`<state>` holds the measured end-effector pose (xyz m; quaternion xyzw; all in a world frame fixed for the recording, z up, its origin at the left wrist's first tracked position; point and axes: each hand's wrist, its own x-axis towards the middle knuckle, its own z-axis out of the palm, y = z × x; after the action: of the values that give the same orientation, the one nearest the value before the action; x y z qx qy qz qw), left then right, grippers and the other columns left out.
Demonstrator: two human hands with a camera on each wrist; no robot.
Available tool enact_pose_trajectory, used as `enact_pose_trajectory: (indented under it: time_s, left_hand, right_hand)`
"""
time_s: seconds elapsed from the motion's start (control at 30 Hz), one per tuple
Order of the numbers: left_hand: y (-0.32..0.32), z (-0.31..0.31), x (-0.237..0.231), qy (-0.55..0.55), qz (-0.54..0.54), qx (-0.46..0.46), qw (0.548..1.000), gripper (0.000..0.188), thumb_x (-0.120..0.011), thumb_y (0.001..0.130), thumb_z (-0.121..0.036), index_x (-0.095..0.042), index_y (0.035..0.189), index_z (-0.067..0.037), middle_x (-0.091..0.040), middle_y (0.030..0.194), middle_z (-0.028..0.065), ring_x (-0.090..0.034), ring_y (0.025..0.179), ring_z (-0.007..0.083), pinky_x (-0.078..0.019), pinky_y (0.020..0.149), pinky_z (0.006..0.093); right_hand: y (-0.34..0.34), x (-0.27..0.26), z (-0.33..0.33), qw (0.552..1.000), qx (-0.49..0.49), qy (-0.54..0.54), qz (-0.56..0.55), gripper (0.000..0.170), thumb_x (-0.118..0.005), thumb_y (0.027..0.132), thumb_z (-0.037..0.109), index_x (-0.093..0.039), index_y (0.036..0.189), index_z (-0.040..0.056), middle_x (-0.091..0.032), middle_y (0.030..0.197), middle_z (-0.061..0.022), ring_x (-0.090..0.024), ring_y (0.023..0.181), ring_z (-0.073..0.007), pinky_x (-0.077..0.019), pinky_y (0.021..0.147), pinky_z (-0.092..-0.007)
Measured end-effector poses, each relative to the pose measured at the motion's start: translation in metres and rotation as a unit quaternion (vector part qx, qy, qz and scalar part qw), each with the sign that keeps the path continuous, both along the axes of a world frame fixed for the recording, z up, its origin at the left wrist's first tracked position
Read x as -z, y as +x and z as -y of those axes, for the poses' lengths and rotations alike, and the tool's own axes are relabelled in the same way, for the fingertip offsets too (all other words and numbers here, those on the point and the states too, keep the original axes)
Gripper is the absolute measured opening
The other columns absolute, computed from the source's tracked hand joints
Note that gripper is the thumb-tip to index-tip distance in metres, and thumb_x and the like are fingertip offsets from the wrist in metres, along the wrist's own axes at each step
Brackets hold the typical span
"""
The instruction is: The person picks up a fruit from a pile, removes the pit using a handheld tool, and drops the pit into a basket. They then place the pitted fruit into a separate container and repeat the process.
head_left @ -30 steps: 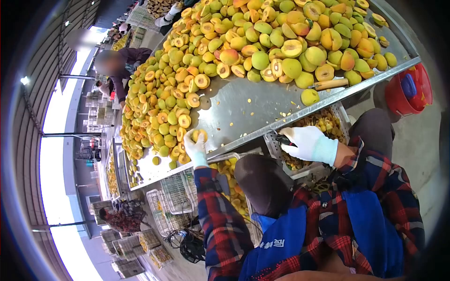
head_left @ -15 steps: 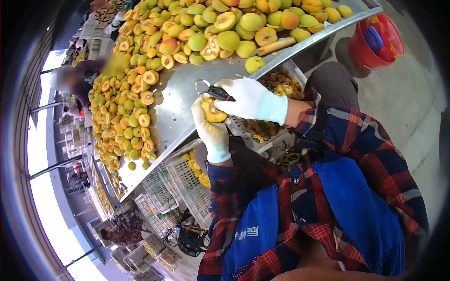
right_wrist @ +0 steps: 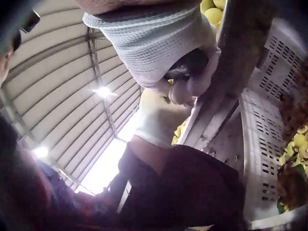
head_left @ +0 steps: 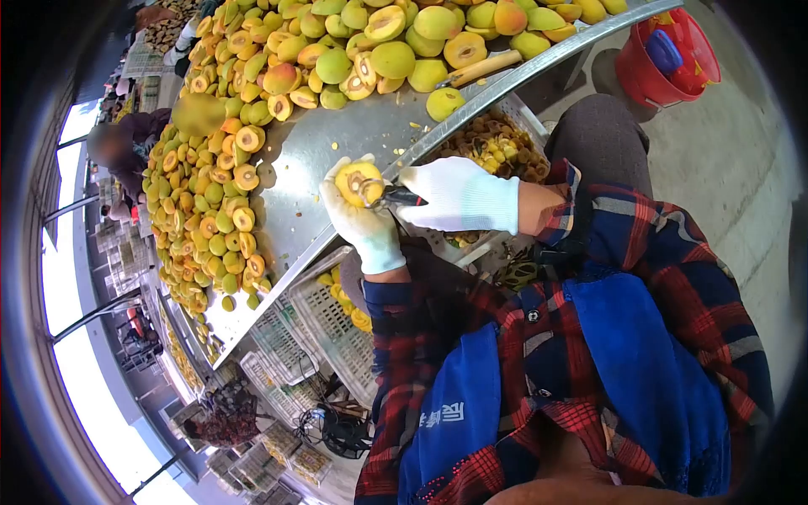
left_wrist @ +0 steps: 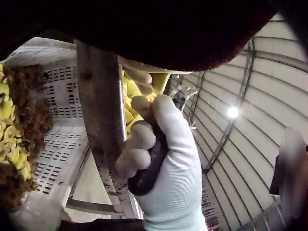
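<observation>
My gloved left hand (head_left: 362,227) holds a yellow peach half (head_left: 353,178) with its cut face up, over the front edge of the metal table. The brown, rough pit cavity shows in its middle. My gloved right hand (head_left: 459,194) grips a pitting tool by its black handle (head_left: 402,197); the tool's metal loop (head_left: 373,192) overlaps the cut face beside the cavity. In the left wrist view the right hand's fingers curl round the dark handle (left_wrist: 150,168). The right wrist view shows both gloves close together, the peach half mostly hidden.
Halved peaches (head_left: 210,194) are heaped on the metal table (head_left: 295,185). A wooden-handled knife (head_left: 481,69) lies near its edge. Below stands a white crate (head_left: 526,118) of pits and scraps; other crates (head_left: 337,324) are at left. A red bucket (head_left: 673,59) sits at right; another person (head_left: 126,151) works across.
My left hand has brought a peach half from the pile toward my right hand. The right hand has risen from over the crate, and the tool's loop is now at the cut face.
</observation>
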<state>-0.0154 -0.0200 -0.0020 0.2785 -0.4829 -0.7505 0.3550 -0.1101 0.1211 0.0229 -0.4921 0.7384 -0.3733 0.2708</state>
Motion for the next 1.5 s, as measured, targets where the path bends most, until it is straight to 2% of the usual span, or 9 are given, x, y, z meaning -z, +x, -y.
enact_pose_trajectory:
  time_s: [0.27, 0.43, 0.53, 0.7, 0.8, 1.03, 1.1, 1.3, 1.5]
  left_hand:
    - [-0.005, -0.019, -0.005, -0.134, 0.041, -0.019, 0.990, 0.025, -0.039, 0.100, -0.018, -0.052, 0.111, 0.000, -0.063, 0.102, 0.0181, -0.062, 0.086, 0.0213, -0.0521, 0.079, 0.0306]
    - [-0.001, -0.019, -0.002, -0.422, 0.192, -0.076, 0.883, 0.024, -0.040, 0.099, -0.015, -0.057, 0.101, 0.002, -0.060, 0.094, 0.0132, -0.061, 0.085, 0.0207, -0.0510, 0.079, 0.0308]
    - [0.002, -0.017, -0.002, -0.323, 0.142, -0.068, 0.933, 0.026, -0.039, 0.099, -0.016, -0.058, 0.098, 0.003, -0.059, 0.093, 0.0131, -0.062, 0.084, 0.0211, -0.0502, 0.077, 0.0312]
    - [0.009, -0.007, -0.004, -0.368, 0.202, -0.002, 0.907, 0.034, -0.038, 0.101, -0.023, -0.058, 0.095, 0.004, -0.061, 0.089, 0.0140, -0.062, 0.077, 0.0212, -0.0497, 0.073, 0.0307]
    - [0.009, -0.007, -0.010, -0.200, 0.171, 0.046, 0.964, 0.038, -0.036, 0.102, -0.026, -0.058, 0.093, 0.004, -0.064, 0.085, 0.0159, -0.062, 0.071, 0.0211, -0.0504, 0.070, 0.0304]
    - [0.009, -0.015, -0.007, -0.250, 0.129, 0.006, 0.960, 0.045, -0.034, 0.104, -0.035, -0.058, 0.096, 0.003, -0.067, 0.080, 0.0200, -0.062, 0.061, 0.0203, -0.0515, 0.058, 0.0288]
    - [0.008, -0.016, -0.010, -0.316, 0.145, -0.005, 0.938, 0.045, -0.035, 0.104, -0.035, -0.057, 0.096, 0.003, -0.067, 0.080, 0.0200, -0.062, 0.061, 0.0201, -0.0515, 0.058, 0.0286]
    - [0.010, -0.023, -0.014, -0.098, 0.041, 0.037, 0.994, 0.048, -0.033, 0.103, -0.037, -0.056, 0.097, 0.004, -0.066, 0.078, 0.0207, -0.062, 0.060, 0.0223, -0.0519, 0.056, 0.0300]
    - [0.006, -0.027, -0.022, -0.210, 0.101, 0.011, 0.972, 0.048, -0.036, 0.102, -0.042, -0.055, 0.099, 0.002, -0.066, 0.083, 0.0205, -0.062, 0.060, 0.0235, -0.0500, 0.050, 0.0285]
  right_hand:
    - [0.002, 0.008, 0.007, 1.000, 0.027, -0.008, -0.005, 0.037, -0.054, 0.087, 0.035, -0.063, 0.086, -0.0005, -0.065, 0.077, -0.0233, -0.065, 0.076, -0.0399, -0.0517, 0.071, -0.0470]
    - [0.004, 0.015, 0.011, 1.000, -0.031, 0.001, 0.002, 0.036, -0.051, 0.086, 0.031, -0.067, 0.077, -0.0008, -0.066, 0.074, -0.0219, -0.067, 0.072, -0.0368, -0.0535, 0.069, -0.0438]
    - [-0.005, 0.042, 0.019, 0.980, -0.186, -0.022, 0.063, 0.032, -0.055, 0.089, 0.031, -0.058, 0.088, -0.0008, -0.066, 0.074, -0.0201, -0.068, 0.068, -0.0323, -0.0536, 0.063, -0.0428]
    - [-0.018, 0.008, 0.014, 0.959, -0.183, 0.170, 0.135, 0.031, -0.051, 0.091, 0.029, -0.059, 0.086, -0.0002, -0.065, 0.067, -0.0143, -0.066, 0.055, -0.0236, -0.0537, 0.052, -0.0331]
    - [-0.018, 0.013, 0.005, 0.841, -0.219, 0.134, 0.476, 0.031, -0.057, 0.093, 0.030, -0.059, 0.084, 0.0010, -0.063, 0.066, -0.0068, -0.061, 0.053, -0.0124, -0.0487, 0.048, -0.0250]
    - [-0.016, 0.009, 0.007, 0.895, -0.210, 0.160, 0.361, 0.030, -0.060, 0.093, 0.031, -0.063, 0.091, 0.0009, -0.057, 0.061, -0.0022, -0.052, 0.047, -0.0087, -0.0419, 0.044, -0.0232]
    - [-0.018, 0.001, -0.002, 0.834, -0.235, 0.122, 0.483, 0.029, -0.059, 0.093, 0.030, -0.064, 0.091, 0.0014, -0.055, 0.060, -0.0010, -0.051, 0.047, -0.0089, -0.0408, 0.044, -0.0234]
    - [-0.005, 0.007, 0.003, 0.883, -0.209, 0.130, 0.400, 0.027, -0.061, 0.092, 0.029, -0.064, 0.091, 0.0021, -0.052, 0.058, 0.0005, -0.047, 0.046, -0.0077, -0.0378, 0.042, -0.0240]
    - [0.001, 0.010, -0.012, 0.734, -0.270, 0.054, 0.620, 0.028, -0.057, 0.094, 0.031, -0.065, 0.093, 0.0044, -0.050, 0.057, 0.0025, -0.048, 0.046, -0.0087, -0.0418, 0.045, -0.0243]
